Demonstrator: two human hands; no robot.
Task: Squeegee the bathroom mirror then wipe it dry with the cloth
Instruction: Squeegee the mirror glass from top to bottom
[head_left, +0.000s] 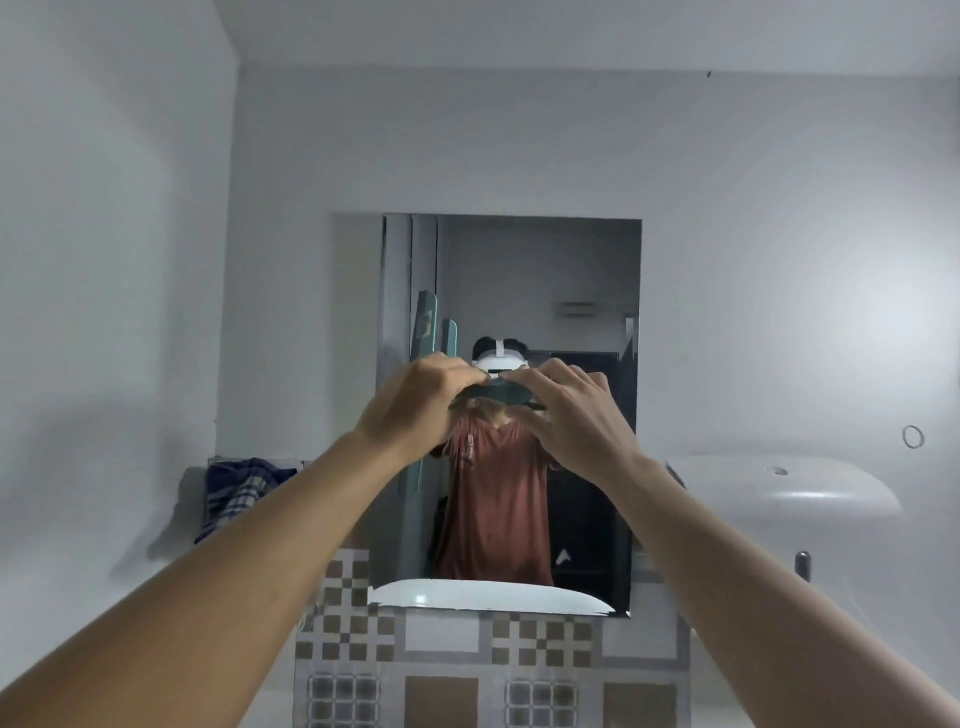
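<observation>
dark teal and narrow, the squeegee (501, 391) sits between my two hands, held up in front of the middle of the mirror (540, 270). my left hand (415, 402) is curled over its left end, fingers bent down around it, and my right hand (571, 410) pinches the right end, thumb below and fingers on top. most of the tool is hidden by my fingers, so i cannot tell whether its edge touches the glass. both my arms reach up and forward from the bottom corners of the view.

the mirror hangs on a pale grey wall (727, 208), and a band of brown and white checkered tiles (498, 660) runs under it. in the glass i see my own reflection in a rust-coloured shirt, hands raised the same way. a blue checked cloth (239, 488) lies bunched on a small shelf to the left of the mirror, well apart from my hands. a white sink (810, 488) juts from the wall on the right.
</observation>
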